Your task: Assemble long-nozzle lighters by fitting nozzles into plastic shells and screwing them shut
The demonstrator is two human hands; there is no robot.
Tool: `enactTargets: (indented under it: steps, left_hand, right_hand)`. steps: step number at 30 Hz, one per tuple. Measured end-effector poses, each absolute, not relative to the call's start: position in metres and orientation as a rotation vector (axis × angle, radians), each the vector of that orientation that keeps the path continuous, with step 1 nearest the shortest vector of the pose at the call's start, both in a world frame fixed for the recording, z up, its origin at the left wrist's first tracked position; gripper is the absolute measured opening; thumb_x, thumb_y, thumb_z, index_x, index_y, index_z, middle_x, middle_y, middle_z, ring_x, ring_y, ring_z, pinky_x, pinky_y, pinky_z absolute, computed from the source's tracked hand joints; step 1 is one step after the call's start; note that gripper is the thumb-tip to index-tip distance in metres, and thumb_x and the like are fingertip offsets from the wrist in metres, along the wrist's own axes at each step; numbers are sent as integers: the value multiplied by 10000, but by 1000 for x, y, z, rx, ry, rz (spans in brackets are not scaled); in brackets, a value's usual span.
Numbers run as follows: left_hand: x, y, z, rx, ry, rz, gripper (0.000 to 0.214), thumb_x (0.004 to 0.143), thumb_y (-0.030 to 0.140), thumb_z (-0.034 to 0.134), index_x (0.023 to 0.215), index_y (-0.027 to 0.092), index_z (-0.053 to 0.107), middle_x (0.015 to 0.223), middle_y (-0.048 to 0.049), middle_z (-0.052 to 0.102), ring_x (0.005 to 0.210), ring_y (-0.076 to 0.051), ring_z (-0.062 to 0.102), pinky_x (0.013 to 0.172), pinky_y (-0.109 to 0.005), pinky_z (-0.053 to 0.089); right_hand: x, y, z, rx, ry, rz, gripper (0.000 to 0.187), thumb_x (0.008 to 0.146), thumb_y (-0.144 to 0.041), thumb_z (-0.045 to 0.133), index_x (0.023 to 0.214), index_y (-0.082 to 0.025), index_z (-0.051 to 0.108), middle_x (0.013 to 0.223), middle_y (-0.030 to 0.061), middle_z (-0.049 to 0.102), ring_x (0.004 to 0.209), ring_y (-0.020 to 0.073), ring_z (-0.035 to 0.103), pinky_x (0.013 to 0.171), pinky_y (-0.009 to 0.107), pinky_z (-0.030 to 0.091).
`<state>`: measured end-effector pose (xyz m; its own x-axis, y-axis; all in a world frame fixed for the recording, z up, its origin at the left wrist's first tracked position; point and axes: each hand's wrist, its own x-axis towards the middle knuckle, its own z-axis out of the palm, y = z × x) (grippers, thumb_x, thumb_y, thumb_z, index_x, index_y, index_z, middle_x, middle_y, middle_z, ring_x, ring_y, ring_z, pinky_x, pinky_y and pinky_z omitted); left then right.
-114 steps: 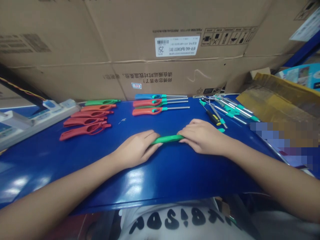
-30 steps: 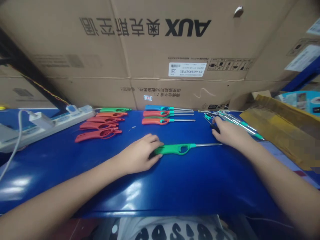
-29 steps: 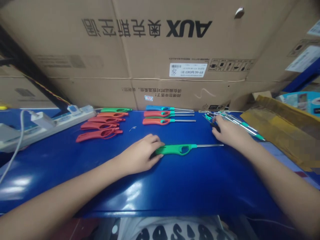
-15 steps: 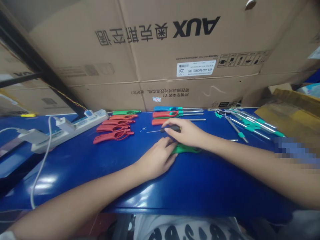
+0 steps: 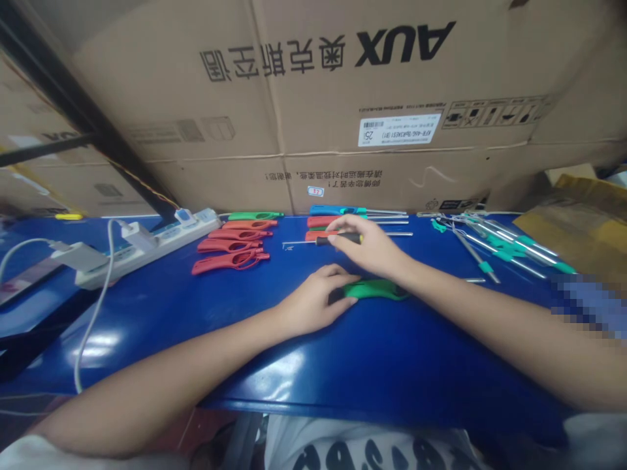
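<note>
My right hand (image 5: 375, 251) is closed around a screwdriver (image 5: 345, 239) with a black and yellow handle. Its thin shaft points left, the tip right by a few small screws (image 5: 289, 247) on the table. Whether a screw clings to the tip is too small to tell. Nearer to me, my left hand (image 5: 313, 303) pinches the left end of a green lighter body (image 5: 375, 289), which lies flat on the blue table (image 5: 416, 352). My right wrist passes above that body's right end and partly hides it.
Several red, orange and green lighter bodies (image 5: 230, 261) lie in a column at left. Lighters with metal tubes (image 5: 386, 215) lie behind my right hand. Loose tubes with teal parts (image 5: 504, 245) are at right, a white power strip (image 5: 147, 251) at left, a cardboard box (image 5: 304, 124) behind.
My right hand has moved away from my left hand, bringing the screwdriver tip to the far side of the small screws. More of the green lighter body shows. The whole view has shifted slightly.
</note>
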<state>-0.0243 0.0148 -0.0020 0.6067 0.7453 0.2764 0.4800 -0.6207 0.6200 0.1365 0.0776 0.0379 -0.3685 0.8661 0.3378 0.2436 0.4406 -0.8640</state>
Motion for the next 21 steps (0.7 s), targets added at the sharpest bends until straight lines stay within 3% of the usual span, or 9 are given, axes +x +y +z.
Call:
enactTargets:
  steps: [3,5,8,13,17,21]
  left_hand:
    - [-24,18,-4,2299,946,755,353,933,257,664,1280,194,681,1155,-107,657,1082,-224,643,1017,-394,511]
    - [-23,18,-5,2297,923,766,367,915,274,695,1276,209,688,1159,-100,665,1095,-229,635,1019,-403,504]
    - [-21,19,-5,2291,901,756,388,886,290,733,1265,213,696,1153,-94,678,1098,-235,632,1022,-414,498]
    - [-19,18,-2,2180,918,829,447,819,317,797,1243,210,700,1162,-97,687,1082,-232,649,990,-399,514]
    - [-20,16,0,1988,908,895,422,820,287,794,1220,185,705,1136,-92,734,1000,-203,681,904,-342,538]
    - [-21,16,0,1848,914,897,298,810,295,801,1075,166,755,1047,-78,771,948,-196,699,878,-329,541]
  right_hand:
    - [163,63,55,-936,-1710,934,147,807,-324,732,850,-189,693,842,16,706,769,151,648,748,295,523]
    - [180,55,61,-963,-1515,989,199,774,-374,772,822,-191,709,671,-21,619,598,110,548,582,250,453]
    - [198,46,62,-958,-1261,1112,222,776,-391,753,758,-179,691,603,-27,538,515,90,449,470,236,359]
    - [211,43,50,-932,-1155,1218,270,826,-410,691,678,-199,612,490,-60,393,422,85,362,396,228,290]
    - [212,44,38,-978,-1113,1270,289,827,-401,700,661,-181,615,492,-53,411,422,72,369,407,217,295]
    - [210,42,33,-997,-1066,1331,266,834,-363,696,671,-165,626,493,-47,440,415,64,392,420,214,290]
